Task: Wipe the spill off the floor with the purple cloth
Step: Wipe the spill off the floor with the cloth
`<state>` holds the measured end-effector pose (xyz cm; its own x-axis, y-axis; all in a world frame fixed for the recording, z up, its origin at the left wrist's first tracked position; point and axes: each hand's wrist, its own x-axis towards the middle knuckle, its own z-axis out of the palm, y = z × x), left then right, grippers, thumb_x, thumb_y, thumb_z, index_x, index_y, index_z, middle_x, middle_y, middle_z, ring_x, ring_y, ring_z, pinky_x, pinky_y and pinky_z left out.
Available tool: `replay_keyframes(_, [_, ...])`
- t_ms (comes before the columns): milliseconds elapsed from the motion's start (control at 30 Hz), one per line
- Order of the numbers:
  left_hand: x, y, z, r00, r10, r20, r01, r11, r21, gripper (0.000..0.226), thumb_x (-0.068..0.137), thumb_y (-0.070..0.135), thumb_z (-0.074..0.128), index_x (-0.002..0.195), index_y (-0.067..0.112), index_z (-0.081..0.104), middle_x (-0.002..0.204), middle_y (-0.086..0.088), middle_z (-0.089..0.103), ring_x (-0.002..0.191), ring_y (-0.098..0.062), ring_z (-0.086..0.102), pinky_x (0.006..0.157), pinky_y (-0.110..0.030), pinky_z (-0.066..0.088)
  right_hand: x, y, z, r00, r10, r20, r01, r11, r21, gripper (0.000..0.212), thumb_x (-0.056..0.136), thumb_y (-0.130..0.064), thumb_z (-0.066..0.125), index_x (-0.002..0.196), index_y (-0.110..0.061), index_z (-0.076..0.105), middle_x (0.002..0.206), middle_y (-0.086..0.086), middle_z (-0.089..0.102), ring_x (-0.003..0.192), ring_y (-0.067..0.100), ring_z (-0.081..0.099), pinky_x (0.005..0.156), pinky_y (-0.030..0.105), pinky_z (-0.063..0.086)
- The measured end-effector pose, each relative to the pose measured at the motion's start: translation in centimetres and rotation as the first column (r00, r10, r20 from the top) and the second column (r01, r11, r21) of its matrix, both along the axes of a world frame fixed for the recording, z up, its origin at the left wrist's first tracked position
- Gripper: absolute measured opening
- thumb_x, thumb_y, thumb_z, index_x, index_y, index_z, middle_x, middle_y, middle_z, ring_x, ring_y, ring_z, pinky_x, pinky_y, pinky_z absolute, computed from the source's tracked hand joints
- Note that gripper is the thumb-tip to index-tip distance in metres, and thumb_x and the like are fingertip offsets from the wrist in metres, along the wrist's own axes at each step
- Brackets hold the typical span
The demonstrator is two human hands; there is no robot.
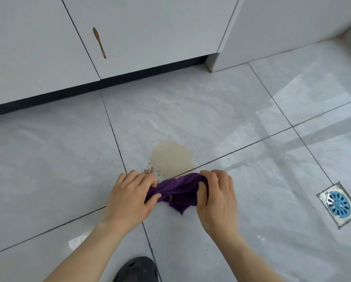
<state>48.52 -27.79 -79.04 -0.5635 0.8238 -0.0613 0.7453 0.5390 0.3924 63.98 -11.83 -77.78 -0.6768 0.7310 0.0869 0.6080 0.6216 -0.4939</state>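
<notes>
A pale tan spill (pixel 171 157) lies on the grey tiled floor (pixel 241 180), with small brown crumbs (pixel 149 171) at its near left edge. Just in front of it is the purple cloth (pixel 180 193), bunched and stretched between both hands. My left hand (pixel 129 198) grips its left end and my right hand (pixel 217 198) grips its right end. The cloth's far edge sits at the near rim of the spill; whether it touches the liquid is unclear.
White cabinet doors (pixel 150 31) with a dark plinth run along the back, one carrying a brown handle (pixel 99 42). A blue floor drain (pixel 337 204) sits at the right. My dark shoe (pixel 138 269) shows at the bottom edge.
</notes>
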Motion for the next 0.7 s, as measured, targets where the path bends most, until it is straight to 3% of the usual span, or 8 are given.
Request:
replay_keyframes(100, [0.7, 0.2, -0.8, 1.0, 0.007, 0.005, -0.007, 1.0, -0.029, 0.025, 0.082, 0.044, 0.074, 0.088, 0.029, 0.055, 0.083, 0.015, 0.061, 0.081, -0.017, 0.054, 0.073, -0.033, 0.046, -0.8, -1.8, -0.7, 0.996, 0.024, 0.089, -0.024, 1.0, 0.004, 0.05, 0.095, -0.04, 0.062, 0.137, -0.015, 0.051, 0.144, 0.012, 0.046, 0.135, 0.033, 0.043, 0.107, 0.048, 0.042])
replay_keyframes(200, [0.9, 0.1, -1.6, 0.997, 0.03, 0.067, -0.032, 0.999, 0.02, 0.012, 0.085, 0.037, 0.066, 0.094, 0.031, 0.06, 0.09, 0.017, 0.062, 0.087, -0.014, 0.056, 0.077, -0.029, 0.044, -2.2, -4.2, -2.1, 0.979, 0.044, 0.201, -0.035, 0.998, -0.049, 0.084, 0.093, -0.071, 0.044, 0.153, -0.013, 0.034, 0.166, 0.02, 0.02, 0.156, 0.033, 0.009, 0.123, 0.056, 0.019])
replay_keyframes(333, [-0.8, -0.7, -2.0, 0.988, 0.124, 0.096, -0.134, 0.985, 0.112, 0.037, 0.082, 0.025, 0.052, 0.117, 0.029, 0.062, 0.119, 0.013, 0.063, 0.113, -0.015, 0.056, 0.1, -0.03, 0.038, -4.4, -6.3, -4.0, 0.935, 0.006, 0.355, 0.022, 0.997, -0.076, 0.111, 0.085, -0.089, 0.028, 0.159, -0.008, 0.018, 0.168, 0.024, 0.001, 0.156, 0.036, -0.011, 0.122, 0.065, 0.006])
replay_keyframes(467, [-5.2, -0.7, -3.0, 0.947, 0.318, -0.04, -0.318, 0.948, 0.018, 0.062, 0.095, 0.045, 0.043, 0.151, 0.021, 0.038, 0.159, -0.003, 0.04, 0.148, -0.027, 0.034, 0.124, -0.045, 0.018, -7.0, -7.2, -4.7, 0.908, -0.115, 0.403, 0.165, 0.982, -0.093, 0.127, 0.074, -0.098, 0.025, 0.159, -0.005, 0.015, 0.167, 0.028, -0.001, 0.155, 0.04, -0.015, 0.12, 0.069, 0.003])
replay_keyframes(567, [-7.5, 0.1, -4.9, 0.94, 0.331, -0.082, -0.339, 0.935, -0.101, 0.075, 0.098, 0.059, 0.025, 0.161, 0.019, 0.013, 0.17, -0.007, 0.014, 0.158, -0.026, 0.009, 0.128, -0.05, 0.004, -7.9, -7.2, -5.6, 0.891, -0.157, 0.426, 0.196, 0.979, -0.049, 0.128, 0.073, -0.098, 0.03, 0.159, -0.003, 0.016, 0.167, 0.028, 0.003, 0.155, 0.041, -0.011, 0.119, 0.071, 0.005])
replay_keyframes(700, [-8.4, 0.4, -6.7, 0.936, 0.331, -0.124, -0.35, 0.916, -0.198, 0.078, 0.099, 0.06, 0.016, 0.161, 0.015, 0.007, 0.171, -0.007, 0.008, 0.158, -0.026, 0.001, 0.127, -0.053, 0.008, -7.1, -6.3, -7.1, 0.901, -0.113, 0.418, 0.113, 0.993, 0.024, 0.114, 0.082, -0.089, 0.033, 0.159, -0.006, 0.015, 0.168, 0.024, 0.002, 0.156, 0.04, -0.006, 0.119, 0.072, 0.006])
